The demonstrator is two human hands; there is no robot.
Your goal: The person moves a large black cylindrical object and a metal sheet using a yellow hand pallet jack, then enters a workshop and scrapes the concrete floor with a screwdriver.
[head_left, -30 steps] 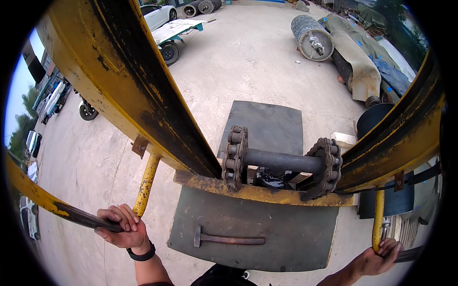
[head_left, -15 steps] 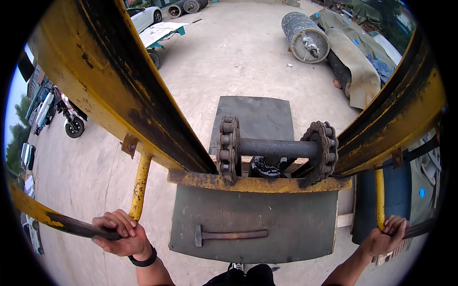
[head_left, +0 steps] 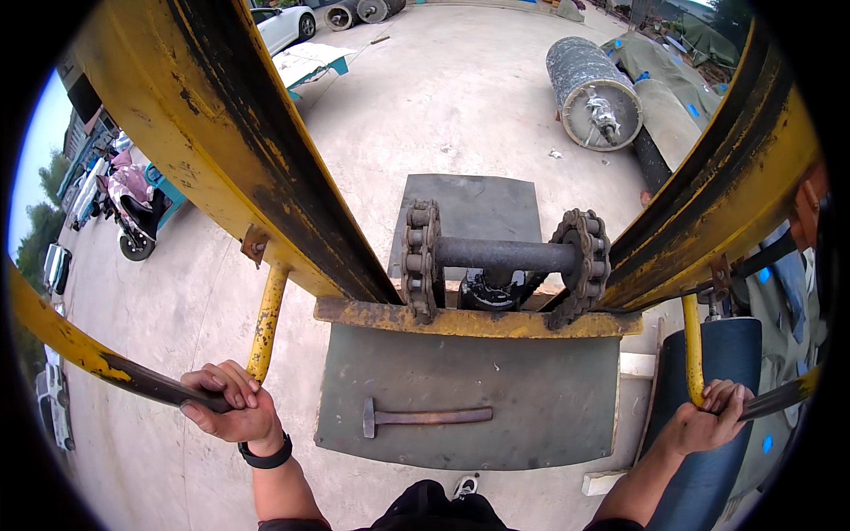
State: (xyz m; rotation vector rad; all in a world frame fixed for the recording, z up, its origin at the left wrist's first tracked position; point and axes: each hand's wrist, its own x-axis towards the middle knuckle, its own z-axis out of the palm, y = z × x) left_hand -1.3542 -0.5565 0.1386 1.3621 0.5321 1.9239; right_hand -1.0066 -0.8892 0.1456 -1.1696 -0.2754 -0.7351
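My left hand (head_left: 235, 403) is closed round the bent handle (head_left: 268, 323) of a yellow steel lifting frame, where worn yellow paint meets a dark bar. On the other side, my right hand (head_left: 713, 420) grips the matching yellow handle (head_left: 693, 345). Between my arms a hammer (head_left: 429, 416) with a wooden shaft lies on a dark flat panel (head_left: 469, 372), its head to the left. Beyond the panel runs a yellow crossbar (head_left: 478, 327). Above it, a left roller chain (head_left: 421, 261) and a right roller chain (head_left: 580, 265) hang over wheels joined by a steel shaft (head_left: 505, 255).
Tall yellow uprights (head_left: 239, 133) rise on both sides. A large dark roller (head_left: 730, 389) lies close at right, near pale timber (head_left: 605, 482). Farther off are a grey drum (head_left: 593, 93), covered material (head_left: 668, 119), a scooter (head_left: 135, 226), a flat cart (head_left: 310, 64) and a white car (head_left: 282, 28).
The surroundings have shifted past the frame: the grey drum appears larger and farther right, and more of the dark roller shows. Both hands keep their grip; the hammer stays on the panel.
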